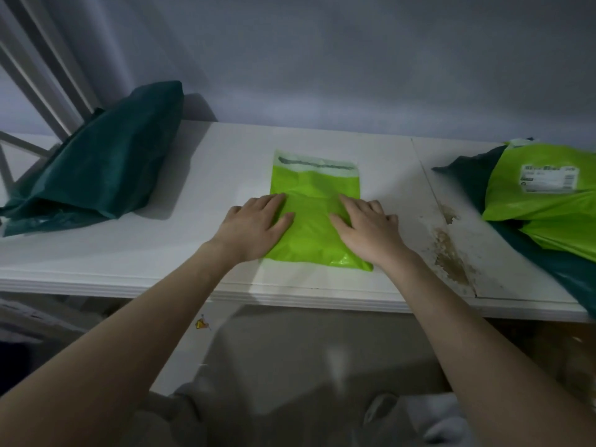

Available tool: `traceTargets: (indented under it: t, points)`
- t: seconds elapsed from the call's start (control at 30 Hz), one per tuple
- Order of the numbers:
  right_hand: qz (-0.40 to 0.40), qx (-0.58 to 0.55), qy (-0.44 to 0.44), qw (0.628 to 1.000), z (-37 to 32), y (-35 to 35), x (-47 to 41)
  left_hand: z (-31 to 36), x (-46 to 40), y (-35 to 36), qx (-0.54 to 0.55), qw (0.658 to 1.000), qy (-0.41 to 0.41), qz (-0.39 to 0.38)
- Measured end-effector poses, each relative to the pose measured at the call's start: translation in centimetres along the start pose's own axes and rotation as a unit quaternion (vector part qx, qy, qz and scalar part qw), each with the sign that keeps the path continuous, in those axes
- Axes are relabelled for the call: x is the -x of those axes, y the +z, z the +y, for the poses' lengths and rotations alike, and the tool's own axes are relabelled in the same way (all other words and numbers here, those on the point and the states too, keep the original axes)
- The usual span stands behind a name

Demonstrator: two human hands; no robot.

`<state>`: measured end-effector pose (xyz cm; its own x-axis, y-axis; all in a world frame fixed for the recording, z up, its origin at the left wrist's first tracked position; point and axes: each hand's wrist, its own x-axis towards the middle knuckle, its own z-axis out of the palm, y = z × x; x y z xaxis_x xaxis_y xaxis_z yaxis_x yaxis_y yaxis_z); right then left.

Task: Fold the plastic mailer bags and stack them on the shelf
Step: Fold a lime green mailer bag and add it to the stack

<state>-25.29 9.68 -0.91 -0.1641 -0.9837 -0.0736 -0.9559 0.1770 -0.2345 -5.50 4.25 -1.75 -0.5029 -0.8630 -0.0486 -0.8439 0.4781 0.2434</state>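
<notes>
A lime green mailer bag [314, 201] lies flat on the white shelf top [200, 175], its pale adhesive flap at the far end. My left hand [254, 225] presses flat on the bag's left side, fingers straight. My right hand [367, 229] presses flat on its right side, fingers spread. Both palms cover the bag's lower corners.
A pile of dark green mailer bags [96, 166] leans against the wall at the left. At the right lies a heap of lime green bags [541, 201] and dark green ones, one with a white label [548, 177]. Brown stains [450, 253] mark the shelf near a seam.
</notes>
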Motion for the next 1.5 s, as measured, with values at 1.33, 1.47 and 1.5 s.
traceTargets:
  t: [1.33,1.47,1.5]
  points:
    - [-0.005,-0.293,0.207,0.933,1.7,-1.3,-3.3,-1.5,-3.4,-1.3,0.378,0.889,-0.255,0.044]
    - [-0.002,-0.345,0.214,0.914,1.5,-1.3,-3.5,-1.3,-3.0,-1.9,0.481,0.838,-0.255,0.028]
    - [0.004,-0.362,0.217,0.907,1.4,-1.5,-3.5,-1.2,-2.9,-2.1,0.51,0.822,-0.252,0.026]
